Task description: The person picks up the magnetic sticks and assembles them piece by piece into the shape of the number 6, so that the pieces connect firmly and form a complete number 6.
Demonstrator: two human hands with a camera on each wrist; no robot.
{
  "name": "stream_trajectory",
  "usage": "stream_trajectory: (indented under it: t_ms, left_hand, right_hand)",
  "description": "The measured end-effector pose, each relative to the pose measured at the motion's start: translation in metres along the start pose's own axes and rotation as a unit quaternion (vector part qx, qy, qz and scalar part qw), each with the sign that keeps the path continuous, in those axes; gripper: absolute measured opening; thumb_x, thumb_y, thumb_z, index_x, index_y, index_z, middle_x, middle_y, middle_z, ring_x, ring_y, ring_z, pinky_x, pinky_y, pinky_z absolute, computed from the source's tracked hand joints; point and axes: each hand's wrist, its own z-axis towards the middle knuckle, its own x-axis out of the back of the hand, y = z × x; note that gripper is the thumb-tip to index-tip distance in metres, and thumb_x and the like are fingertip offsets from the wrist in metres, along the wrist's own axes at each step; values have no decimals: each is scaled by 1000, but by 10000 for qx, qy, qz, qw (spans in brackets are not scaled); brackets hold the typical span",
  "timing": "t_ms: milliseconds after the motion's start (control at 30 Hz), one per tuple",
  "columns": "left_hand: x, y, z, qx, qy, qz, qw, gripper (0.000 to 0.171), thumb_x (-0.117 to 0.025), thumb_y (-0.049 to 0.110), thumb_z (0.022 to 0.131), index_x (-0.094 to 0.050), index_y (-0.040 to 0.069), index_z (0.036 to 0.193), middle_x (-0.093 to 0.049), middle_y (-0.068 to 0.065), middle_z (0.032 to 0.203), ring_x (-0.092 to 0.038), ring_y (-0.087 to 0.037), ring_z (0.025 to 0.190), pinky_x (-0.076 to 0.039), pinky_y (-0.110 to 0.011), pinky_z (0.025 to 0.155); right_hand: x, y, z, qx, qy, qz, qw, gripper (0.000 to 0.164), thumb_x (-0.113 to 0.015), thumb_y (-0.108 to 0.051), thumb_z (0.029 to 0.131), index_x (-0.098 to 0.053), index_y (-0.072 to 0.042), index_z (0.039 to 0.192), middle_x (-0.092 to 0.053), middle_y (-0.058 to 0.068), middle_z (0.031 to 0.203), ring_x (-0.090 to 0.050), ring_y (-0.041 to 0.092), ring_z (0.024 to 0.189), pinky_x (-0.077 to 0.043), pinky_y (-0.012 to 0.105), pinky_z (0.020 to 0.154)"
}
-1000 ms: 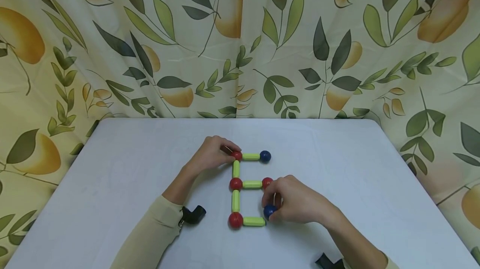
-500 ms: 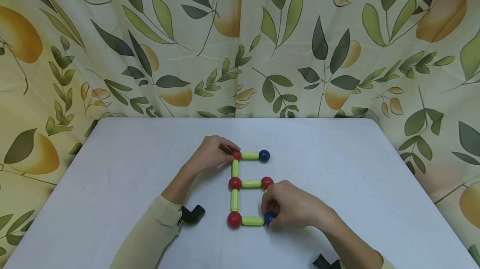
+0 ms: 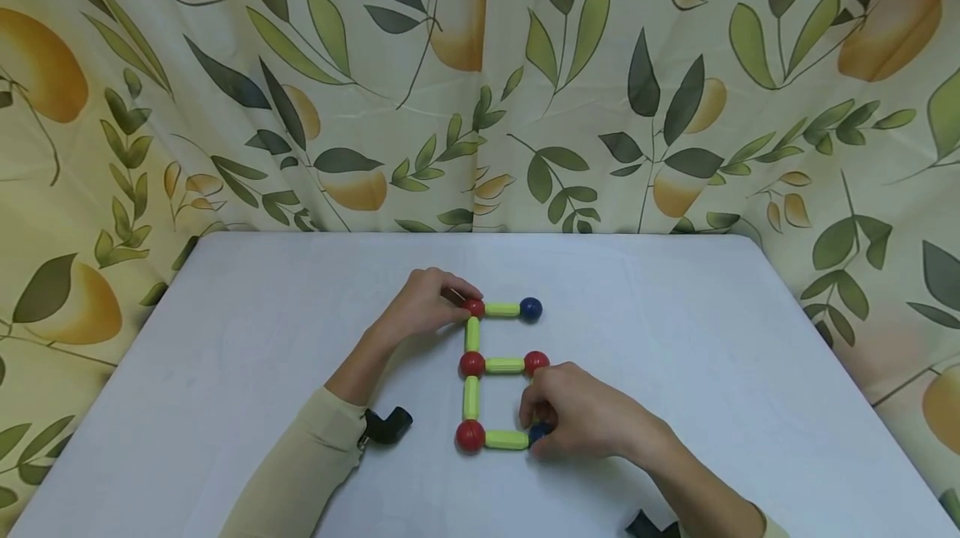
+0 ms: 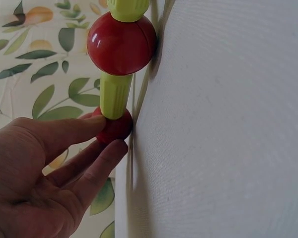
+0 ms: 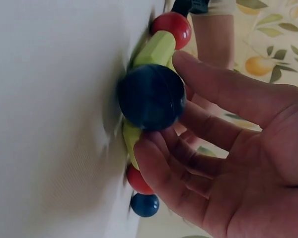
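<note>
On the table lies a flat figure of yellow-green sticks and red and blue balls. My left hand (image 3: 426,303) pinches the red ball (image 4: 114,128) at its far left corner between thumb and fingers. My right hand (image 3: 592,415) holds a blue ball (image 5: 151,96) at the near right corner. That ball touches the end of the bottom stick (image 3: 506,440). Another stick (image 5: 130,141) runs from it toward the middle right red ball (image 3: 536,363); in the head view my fingers mostly hide this stick.
Red balls stand at the middle left (image 3: 472,364) and near left (image 3: 470,436) joints. A second blue ball (image 3: 531,309) ends the top stick. White table surface (image 3: 262,338) surrounds the figure, with a patterned curtain (image 3: 480,88) behind. A black wrist mount (image 3: 387,425) sits by the left sleeve.
My right hand has lowered the blue ball slightly, from just above the bottom stick's end to level with it and touching. My left hand has stayed on its red ball.
</note>
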Motion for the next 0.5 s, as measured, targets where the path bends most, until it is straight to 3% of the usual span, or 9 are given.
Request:
stream_trajectory:
  t_ms: [500]
  left_hand:
    - [1,1,-1,19,-15,52,10000,25,-81,11,90,-81,17,114,-77,1,109,-69,-16,100,-59,-30,88]
  right_hand:
    - [-15,-9,6,-305,384,-413,9979,20,-95,-16,72,-81,-14,86,-67,-9,76,-56,12,75,-51,23,68]
